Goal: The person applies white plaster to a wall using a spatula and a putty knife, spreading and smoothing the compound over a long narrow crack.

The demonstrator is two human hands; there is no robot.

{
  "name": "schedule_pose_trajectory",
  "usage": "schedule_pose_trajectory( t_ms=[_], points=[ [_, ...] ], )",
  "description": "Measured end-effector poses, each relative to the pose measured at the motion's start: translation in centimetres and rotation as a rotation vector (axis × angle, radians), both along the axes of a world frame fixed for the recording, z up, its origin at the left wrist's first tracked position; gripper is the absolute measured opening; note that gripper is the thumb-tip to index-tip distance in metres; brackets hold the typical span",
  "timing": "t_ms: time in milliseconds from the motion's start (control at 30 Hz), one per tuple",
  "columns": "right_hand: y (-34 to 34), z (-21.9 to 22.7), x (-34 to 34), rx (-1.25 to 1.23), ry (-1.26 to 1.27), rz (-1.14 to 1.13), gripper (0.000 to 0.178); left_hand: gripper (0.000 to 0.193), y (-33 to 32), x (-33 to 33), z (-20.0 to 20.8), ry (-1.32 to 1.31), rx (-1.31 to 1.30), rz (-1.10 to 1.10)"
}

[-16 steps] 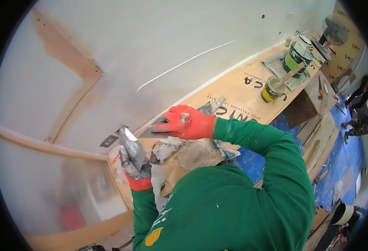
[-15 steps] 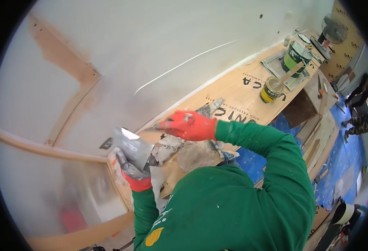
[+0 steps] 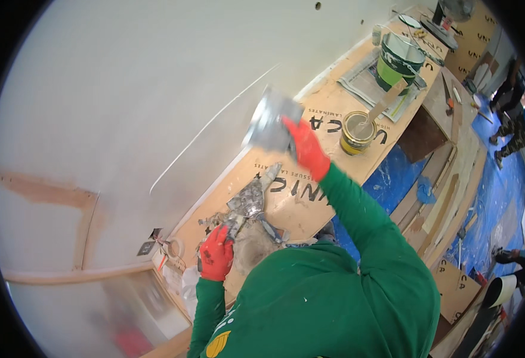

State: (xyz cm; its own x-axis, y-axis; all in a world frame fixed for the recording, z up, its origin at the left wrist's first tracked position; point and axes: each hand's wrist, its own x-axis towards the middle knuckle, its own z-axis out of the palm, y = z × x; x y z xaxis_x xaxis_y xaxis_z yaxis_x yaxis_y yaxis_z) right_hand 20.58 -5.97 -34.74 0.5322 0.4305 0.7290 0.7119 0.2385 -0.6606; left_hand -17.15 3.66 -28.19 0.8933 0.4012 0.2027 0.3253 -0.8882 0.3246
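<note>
My right hand (image 3: 306, 149), in a red glove, is closed on a broad metal scraper (image 3: 268, 122), blurred by motion, above the wooden bench beside the wall. On the bench below lies a smeared putty knife (image 3: 248, 201), its handle pointing away from me. My left hand (image 3: 216, 255), also gloved in red with grey-coated fingers, is closed low over the bench's near-left part. What its fingers hold is hard to make out among the grey smears. A dirty grey cloth (image 3: 259, 241) lies beside it, partly behind my body.
An open yellow can (image 3: 358, 132) with a wooden stick (image 3: 388, 101) in it stands farther along the bench. Beyond it, a green bucket (image 3: 398, 65) rests on newspaper (image 3: 355, 80). Blue sheeting (image 3: 495, 206) covers the floor; people (image 3: 516, 128) are at far right.
The broad scraper has passed from my left hand to my right, which moved up and away. My left hand has lowered toward the bench. The view has shifted rightward.
</note>
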Motion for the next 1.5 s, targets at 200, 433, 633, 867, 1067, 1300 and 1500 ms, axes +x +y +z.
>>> schedule_pose_trajectory(
  t_ms=[200,433,633,867,1067,1300,1500],
  points=[
    [2.9,1.8,17.4,-0.185,0.405,-0.559,0.038,0.038,-0.7,1.1,-1.4,-0.153,-0.131,0.239],
    [10.3,-0.7,17.0,-0.340,0.162,-0.749,0.048,0.040,-1.2,3.0,-0.4,-0.120,-0.158,0.301],
    [5.4,-0.8,21.6,-0.176,0.433,-0.662,0.042,0.044,-1.2,3.1,1.2,-0.083,-0.287,0.359],
    [7.0,2.4,21.6,-0.143,0.435,-0.547,0.039,0.044,-0.4,0.1,1.4,-0.195,-0.348,0.409],
    [11.3,2.0,11.3,0.037,0.167,-0.540,0.040,0.040,2.0,-5.3,0.1,-0.220,-0.377,0.358],
    [15.0,4.7,-2.6,-0.124,0.255,-0.424,0.053,0.043,3.9,-13.1,-0.5,-0.234,-0.260,0.374],
    [18.1,6.5,-13.8,-0.180,0.222,-0.329,0.056,0.042,5.2,-22.9,-2.8,-0.163,-0.154,0.490]
  ],
)
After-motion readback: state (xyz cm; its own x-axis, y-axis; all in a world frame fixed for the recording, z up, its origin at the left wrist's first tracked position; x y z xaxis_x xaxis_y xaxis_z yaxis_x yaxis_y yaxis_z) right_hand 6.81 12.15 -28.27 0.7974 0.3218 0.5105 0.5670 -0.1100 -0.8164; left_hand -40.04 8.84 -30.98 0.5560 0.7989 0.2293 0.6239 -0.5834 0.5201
